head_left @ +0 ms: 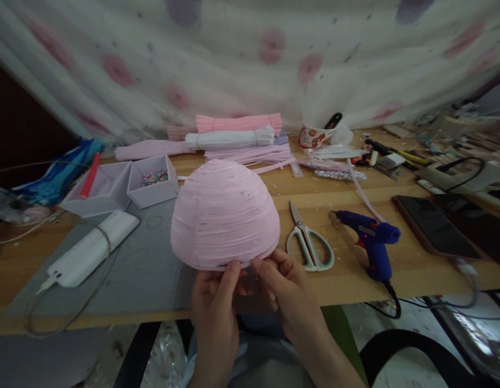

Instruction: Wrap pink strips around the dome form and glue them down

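Observation:
Both hands grip the near lower rim of a pale pink dome [223, 215], whose surface is wrapped in rows of fuzzy strips with thin dark gaps. My left hand [217, 296] pinches the rim with the thumb on top. Close beside it, my right hand [284, 280] pinches the same rim between thumb and fingers. The dome's underside and some fingertips are hidden. To the right of the dome lie scissors [308, 245] with pale handles, slightly spread. Farther right, a blue glue gun [369, 237] rests on its side.
Bundles of pink and white pipe cleaners [229, 139] lie at the back. On the left stand a box of beads [153, 196], another pale box [98, 205] and a white power bank [94, 250] with a cable. Phones [436, 226] lie right, near a paper tub [314, 137].

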Demonstrator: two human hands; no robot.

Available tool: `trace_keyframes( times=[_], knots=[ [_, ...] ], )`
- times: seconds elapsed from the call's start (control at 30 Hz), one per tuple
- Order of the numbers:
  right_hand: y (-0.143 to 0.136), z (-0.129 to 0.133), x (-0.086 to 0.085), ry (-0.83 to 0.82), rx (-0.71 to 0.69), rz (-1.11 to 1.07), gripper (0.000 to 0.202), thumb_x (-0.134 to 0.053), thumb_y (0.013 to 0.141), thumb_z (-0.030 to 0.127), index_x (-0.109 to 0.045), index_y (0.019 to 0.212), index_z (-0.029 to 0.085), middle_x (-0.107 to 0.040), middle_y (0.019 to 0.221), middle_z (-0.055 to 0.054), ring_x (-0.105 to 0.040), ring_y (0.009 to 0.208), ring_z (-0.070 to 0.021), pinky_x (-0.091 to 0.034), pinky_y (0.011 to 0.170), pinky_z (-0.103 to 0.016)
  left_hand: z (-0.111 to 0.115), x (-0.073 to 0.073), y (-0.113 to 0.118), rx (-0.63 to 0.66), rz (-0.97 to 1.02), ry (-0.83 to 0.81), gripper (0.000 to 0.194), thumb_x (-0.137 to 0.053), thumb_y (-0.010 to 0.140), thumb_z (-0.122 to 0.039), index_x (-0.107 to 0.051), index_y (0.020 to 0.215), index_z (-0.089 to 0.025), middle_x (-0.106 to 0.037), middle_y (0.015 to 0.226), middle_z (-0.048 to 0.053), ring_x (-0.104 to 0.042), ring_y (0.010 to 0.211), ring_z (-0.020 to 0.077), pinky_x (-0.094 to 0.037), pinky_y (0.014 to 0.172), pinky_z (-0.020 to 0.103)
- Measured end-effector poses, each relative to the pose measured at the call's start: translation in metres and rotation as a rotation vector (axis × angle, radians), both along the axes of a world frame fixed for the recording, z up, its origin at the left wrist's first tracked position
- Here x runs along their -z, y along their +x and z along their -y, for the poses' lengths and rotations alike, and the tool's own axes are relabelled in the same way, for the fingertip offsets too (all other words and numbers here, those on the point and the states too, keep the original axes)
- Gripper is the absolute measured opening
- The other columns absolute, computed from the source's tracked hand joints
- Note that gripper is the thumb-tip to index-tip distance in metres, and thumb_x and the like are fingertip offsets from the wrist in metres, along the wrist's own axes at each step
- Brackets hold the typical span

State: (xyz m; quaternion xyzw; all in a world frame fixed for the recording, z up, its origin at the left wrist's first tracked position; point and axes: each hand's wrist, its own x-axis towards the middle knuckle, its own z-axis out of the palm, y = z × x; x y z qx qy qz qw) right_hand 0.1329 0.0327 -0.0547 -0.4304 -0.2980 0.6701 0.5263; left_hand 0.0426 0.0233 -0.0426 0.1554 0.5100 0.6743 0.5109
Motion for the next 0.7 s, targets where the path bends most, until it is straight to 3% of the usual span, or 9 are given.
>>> trace_keyframes(
  times=[0.7],
  knots=[
    [-0.0015, 0.0004, 0.0000, -0.008, 0.031, 0.039, 0.037, -0.079, 0.074, 0.048, -0.058, 0.064, 0.020, -0.042, 0.040, 0.010, -0.030, 0.037, -0.0050, -0.024, 0.039, -0.020, -0.0012, 0.0038, 0.0012, -0.035, -0.010, 0.003, 0.023, -0.088, 0.053, -0.030, -0.069, 0.060, -0.019, -0.066, 0.049, -0.002, -0.055, 0.041, 0.0092, -0.047, 0.043, 0.018]
  ],
)
